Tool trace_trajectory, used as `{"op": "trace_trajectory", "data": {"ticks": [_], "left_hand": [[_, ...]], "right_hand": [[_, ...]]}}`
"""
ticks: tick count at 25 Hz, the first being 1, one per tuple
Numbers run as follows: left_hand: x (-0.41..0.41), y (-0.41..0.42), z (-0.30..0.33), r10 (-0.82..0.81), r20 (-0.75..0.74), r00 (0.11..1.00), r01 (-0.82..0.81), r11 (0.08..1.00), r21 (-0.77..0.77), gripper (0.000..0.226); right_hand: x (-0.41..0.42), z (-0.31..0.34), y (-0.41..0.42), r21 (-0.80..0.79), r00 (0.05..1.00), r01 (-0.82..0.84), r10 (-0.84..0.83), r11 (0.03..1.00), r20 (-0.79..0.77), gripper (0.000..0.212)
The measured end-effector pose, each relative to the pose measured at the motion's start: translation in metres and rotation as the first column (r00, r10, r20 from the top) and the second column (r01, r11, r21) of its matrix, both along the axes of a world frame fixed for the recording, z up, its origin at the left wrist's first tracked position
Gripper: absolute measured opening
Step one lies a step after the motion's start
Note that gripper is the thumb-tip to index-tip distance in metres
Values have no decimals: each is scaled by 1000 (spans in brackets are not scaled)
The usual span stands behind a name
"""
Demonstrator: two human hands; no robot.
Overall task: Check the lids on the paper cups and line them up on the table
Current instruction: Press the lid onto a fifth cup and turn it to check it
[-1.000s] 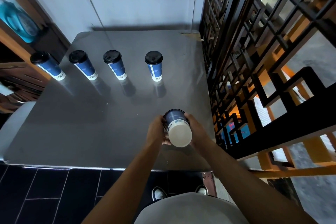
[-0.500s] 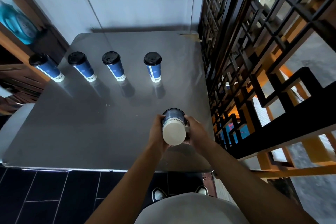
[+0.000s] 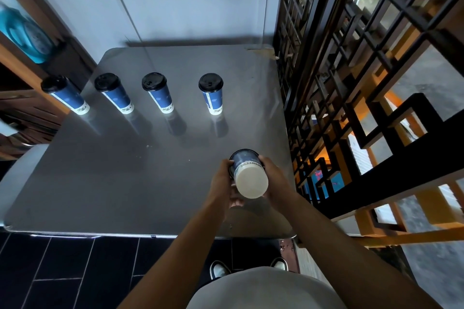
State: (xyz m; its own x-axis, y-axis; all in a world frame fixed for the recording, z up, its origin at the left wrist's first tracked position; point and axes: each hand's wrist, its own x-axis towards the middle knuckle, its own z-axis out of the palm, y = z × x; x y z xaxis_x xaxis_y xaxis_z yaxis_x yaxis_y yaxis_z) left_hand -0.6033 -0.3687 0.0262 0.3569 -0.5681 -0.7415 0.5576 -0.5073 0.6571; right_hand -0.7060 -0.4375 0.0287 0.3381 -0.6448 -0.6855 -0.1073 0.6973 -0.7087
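The fingers (image 3: 263,159) of the right hand (image 3: 275,180) curl around the right side of a blue paper cup (image 3: 247,172), and the fingers of the left hand (image 3: 222,183) wrap its left side, so both hands clasp it between them. The cup is held above the bench (image 3: 125,170) in the lower centre of the frame, tipped so that its pale round base faces the camera. Its black lid (image 3: 242,152) points away and shows only as a dark rim behind the blue wall; the top of the lid is hidden, and so are most fingertips behind the cup. The printed band near the base is too small to read.

Farther up the frame, four more lidded cups stand upright in a row across the grey metal bench, well apart from each other: one at the left edge (image 3: 65,94), the next (image 3: 114,93), a third (image 3: 157,92), and the fourth (image 3: 211,93) closest to the centre. Each casts a faint reflection on the surface.

A black lattice screen (image 3: 351,83) fills the right side. A blurred blue-green object (image 3: 27,35) at the upper left is cut off and hard to identify.
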Motion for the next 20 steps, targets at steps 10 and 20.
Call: {"op": "trace_trajectory", "data": {"ticks": [10, 20], "left_hand": [[8, -3, 9, -73, 64, 995, 77, 995, -57, 57], [12, -2, -2, 96, -17, 995, -98, 985, -144, 38]], "right_hand": [[2, 7, -1, -92, 994, -45, 35, 995, -107, 32], [11, 16, 1, 7, 999, 6, -6, 1000, -52, 41]]}}
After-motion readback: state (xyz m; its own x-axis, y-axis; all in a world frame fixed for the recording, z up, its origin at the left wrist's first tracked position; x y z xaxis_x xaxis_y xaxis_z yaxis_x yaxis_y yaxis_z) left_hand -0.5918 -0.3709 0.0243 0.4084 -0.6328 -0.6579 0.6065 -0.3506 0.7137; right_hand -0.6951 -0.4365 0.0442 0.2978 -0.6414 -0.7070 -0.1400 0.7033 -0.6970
